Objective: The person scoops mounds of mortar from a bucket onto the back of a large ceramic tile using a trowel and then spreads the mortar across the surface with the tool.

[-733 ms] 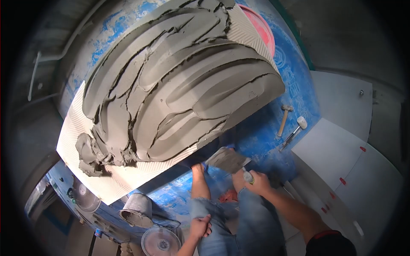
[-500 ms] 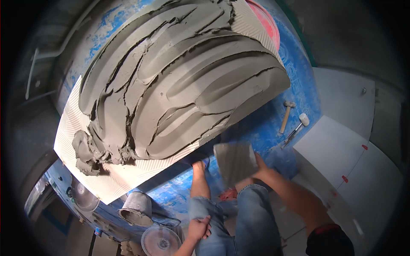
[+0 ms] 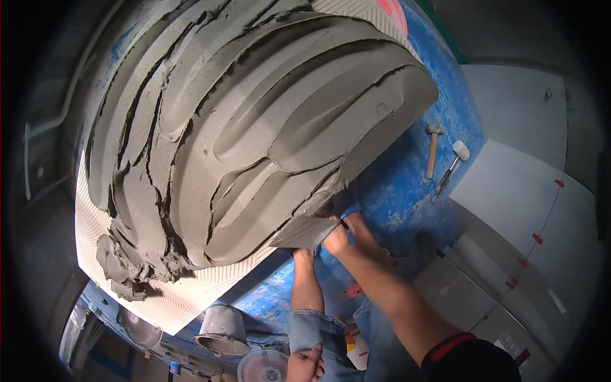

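Note:
My right hand [image 3: 335, 242] is closed on a trowel; its handle is mostly hidden. The trowel's flat, grey-smeared rectangular blade [image 3: 304, 231] is tilted against the near edge of a thick grey mortar layer [image 3: 254, 121]. Long curved ridges and furrows run across the mortar, which covers most of a large pale ribbed panel [image 3: 184, 299]. A rough clump of mortar [image 3: 121, 267] sits near the panel's left corner. Down on my denim-covered leg rests my left hand [image 3: 305, 364], empty, with its fingers loosely bent.
Two mallets, one wooden-handled [image 3: 432, 153] and one white-headed [image 3: 453, 167], lie on the blue floor covering [image 3: 407, 184] at right. Large white tiles [image 3: 509, 184] lie beyond, with red clips at a seam. A mortar-stained bucket [image 3: 223, 328] and a fan [image 3: 264, 366] stand at lower left.
My right hand has carried the trowel forward and left from above my legs to the mortar's near edge, turning the blade. My left hand stays on my leg. The view has shifted.

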### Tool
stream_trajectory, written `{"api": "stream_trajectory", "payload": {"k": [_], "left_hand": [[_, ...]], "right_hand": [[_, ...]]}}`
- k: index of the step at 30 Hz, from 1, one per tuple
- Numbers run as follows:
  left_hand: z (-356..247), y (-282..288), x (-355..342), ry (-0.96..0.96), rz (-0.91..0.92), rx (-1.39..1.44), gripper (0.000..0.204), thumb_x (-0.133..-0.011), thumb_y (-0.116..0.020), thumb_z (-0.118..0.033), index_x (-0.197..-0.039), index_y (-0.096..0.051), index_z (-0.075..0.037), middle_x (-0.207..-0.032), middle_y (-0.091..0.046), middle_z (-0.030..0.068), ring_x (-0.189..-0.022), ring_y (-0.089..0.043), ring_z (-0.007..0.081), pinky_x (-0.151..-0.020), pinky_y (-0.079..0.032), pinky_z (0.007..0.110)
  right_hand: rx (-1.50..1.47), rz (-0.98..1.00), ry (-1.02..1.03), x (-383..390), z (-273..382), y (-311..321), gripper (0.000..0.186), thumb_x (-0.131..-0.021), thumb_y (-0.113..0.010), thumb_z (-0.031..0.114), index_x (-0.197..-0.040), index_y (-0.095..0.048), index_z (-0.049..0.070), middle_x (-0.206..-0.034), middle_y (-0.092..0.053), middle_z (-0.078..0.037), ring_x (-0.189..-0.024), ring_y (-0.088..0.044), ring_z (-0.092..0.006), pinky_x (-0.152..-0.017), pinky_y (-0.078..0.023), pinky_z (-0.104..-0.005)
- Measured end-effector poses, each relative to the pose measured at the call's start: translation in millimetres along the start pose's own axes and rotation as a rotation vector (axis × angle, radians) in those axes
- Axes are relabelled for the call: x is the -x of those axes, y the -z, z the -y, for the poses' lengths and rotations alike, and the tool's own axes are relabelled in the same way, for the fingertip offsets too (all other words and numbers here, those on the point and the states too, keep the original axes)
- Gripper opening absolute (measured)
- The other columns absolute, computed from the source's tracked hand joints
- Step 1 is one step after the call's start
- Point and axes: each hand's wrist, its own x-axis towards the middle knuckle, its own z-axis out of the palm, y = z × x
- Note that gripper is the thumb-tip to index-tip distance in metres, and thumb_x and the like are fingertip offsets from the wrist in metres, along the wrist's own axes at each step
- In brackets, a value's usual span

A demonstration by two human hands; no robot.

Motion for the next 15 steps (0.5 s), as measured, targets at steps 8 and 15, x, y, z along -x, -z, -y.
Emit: {"api": "stream_trajectory", "payload": {"k": [8,15], "left_hand": [[-0.8,9.0,1.9,0.021,0.019,-0.007,0.037,-0.093,-0.057,-0.026,-0.067,-0.059,0.001,-0.05,-0.059,0.0117,-0.034,-0.051,0.0178,-0.033,-0.04,0.029],[-6.0,8.7,2.1,0.034,0.062,-0.067,0.04,-0.094,-0.056,-0.028,-0.066,-0.059,0.001,-0.05,-0.058,0.0124,-0.034,-0.051,0.0189,-0.034,-0.04,0.03]], "right_hand": [[0.208,-0.138,0.063,55.8,58.6,85.5,0.02,-0.085,-0.061,0.022,-0.096,-0.059,0.006,-0.099,-0.06,-0.014,-0.096,-0.056,-0.0324,-0.088,-0.043,-0.0399],[-0.182,-0.532,-0.184,-64.1,35.3,109.0,0.032,-0.081,-0.064,0.014,-0.108,-0.057,-0.001,-0.104,-0.063,-0.021,-0.096,-0.06,-0.0361,-0.085,-0.047,-0.0443]]}}
